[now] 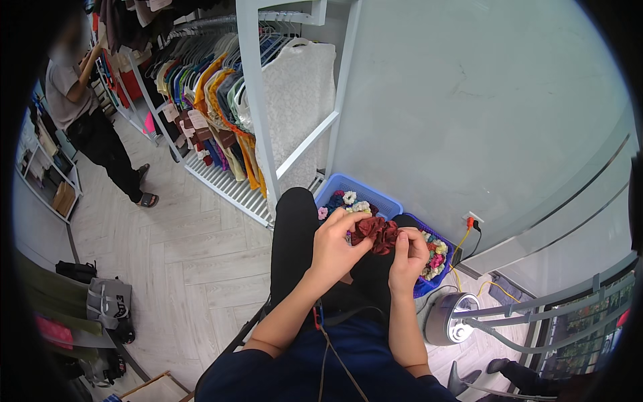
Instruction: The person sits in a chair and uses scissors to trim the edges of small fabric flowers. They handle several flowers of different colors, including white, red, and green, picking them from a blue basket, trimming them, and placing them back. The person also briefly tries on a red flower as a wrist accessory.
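Note:
Between my two hands is a dark red fabric scrunchie (378,235), gathered and ruffled. My left hand (335,241) pinches its left side with thumb and fingers. The right edge is gripped by my right hand (409,254), with the thumb laid over the cloth. Beyond my hands stands a light blue plastic basket (369,191) of scrunchies in white, pink and teal. A darker blue basket (436,287) sits past my right hand and holds more scrunchies (436,256) in cream, pink and orange. My left forearm and hands hide parts of my lap and of both baskets.
A white clothes rack (258,100) with many hung garments rises ahead on the left. Another person (83,105) stands at the far left by more racks. At right are a garment steamer (452,319), its hose, and cords running to a wall socket (473,217).

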### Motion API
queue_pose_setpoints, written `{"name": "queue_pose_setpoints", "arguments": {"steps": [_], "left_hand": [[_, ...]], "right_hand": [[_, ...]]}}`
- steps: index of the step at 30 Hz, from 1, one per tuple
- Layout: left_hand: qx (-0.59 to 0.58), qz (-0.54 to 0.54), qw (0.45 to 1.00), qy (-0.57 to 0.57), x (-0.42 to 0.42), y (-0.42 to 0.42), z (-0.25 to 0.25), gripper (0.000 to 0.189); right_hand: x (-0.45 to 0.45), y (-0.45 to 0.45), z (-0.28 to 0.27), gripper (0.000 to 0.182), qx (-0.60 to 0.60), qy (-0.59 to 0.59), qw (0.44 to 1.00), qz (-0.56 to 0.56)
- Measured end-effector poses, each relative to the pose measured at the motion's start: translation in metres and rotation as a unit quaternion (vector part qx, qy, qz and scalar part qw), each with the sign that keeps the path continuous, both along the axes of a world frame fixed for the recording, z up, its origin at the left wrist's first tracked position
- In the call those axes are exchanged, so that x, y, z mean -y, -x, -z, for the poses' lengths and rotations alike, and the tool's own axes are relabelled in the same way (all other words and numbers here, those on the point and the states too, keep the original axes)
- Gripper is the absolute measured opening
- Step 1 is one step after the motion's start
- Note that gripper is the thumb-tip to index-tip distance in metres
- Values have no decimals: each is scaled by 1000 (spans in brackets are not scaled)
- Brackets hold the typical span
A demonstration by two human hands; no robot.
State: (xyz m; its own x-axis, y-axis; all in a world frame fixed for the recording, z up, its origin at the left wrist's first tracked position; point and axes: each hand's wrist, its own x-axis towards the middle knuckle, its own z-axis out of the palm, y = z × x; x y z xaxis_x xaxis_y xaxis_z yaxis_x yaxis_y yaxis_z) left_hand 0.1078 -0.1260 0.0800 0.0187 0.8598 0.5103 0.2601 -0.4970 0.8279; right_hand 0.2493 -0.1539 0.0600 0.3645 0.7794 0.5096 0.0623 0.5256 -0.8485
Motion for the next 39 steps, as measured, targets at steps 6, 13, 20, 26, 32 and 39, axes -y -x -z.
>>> {"name": "queue_pose_setpoints", "arguments": {"steps": [6,13,20,26,32,39], "left_hand": [[-76,-49,993,-81,2,-2,-5,27],[-39,-63,992,-106,-6,4,0,17],[40,-47,994,-94,-9,6,0,14],[14,-49,993,-107,-7,1,2,18],[1,-76,987,-144,-5,-1,1,22],[-8,-47,984,-172,11,-17,-6,27]], "right_hand": [[6,1,0,14,-26,41,999,10],[11,-8,-10,16,-31,47,996,65],[16,-13,-22,14,-34,8,995,95],[15,-9,-24,7,-32,22,999,35],[17,-11,-28,48,62,-30,998,-3],[4,-5,-21,62,188,21,974,121]]}}
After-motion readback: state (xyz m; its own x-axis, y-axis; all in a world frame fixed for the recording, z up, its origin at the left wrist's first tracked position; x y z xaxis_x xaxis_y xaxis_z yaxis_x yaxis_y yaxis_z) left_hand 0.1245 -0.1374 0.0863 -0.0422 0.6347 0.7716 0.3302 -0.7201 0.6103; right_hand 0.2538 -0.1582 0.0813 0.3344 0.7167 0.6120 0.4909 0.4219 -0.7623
